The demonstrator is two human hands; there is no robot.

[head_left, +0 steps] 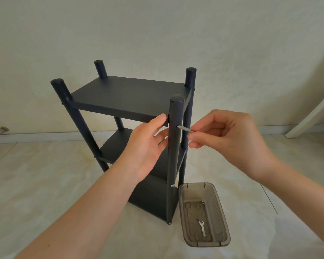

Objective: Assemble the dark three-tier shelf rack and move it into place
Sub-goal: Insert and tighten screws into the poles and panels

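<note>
Right hand (230,139): my fingers pinch a slim metal key (185,129) seated in the front post (173,156) of the rack (150,199). Left hand (148,146): fingers loosely spread, thumb on the top shelf (123,98) edge.

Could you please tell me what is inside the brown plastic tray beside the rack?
The tray holds a wrench and one small fastener; nothing covers its floor.

Metal doorstop (1,130) left, white furniture (310,118) right

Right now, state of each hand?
Left hand: open, thumb against the top shelf.
Right hand: pinching the thin metal rod in the front post.
</note>
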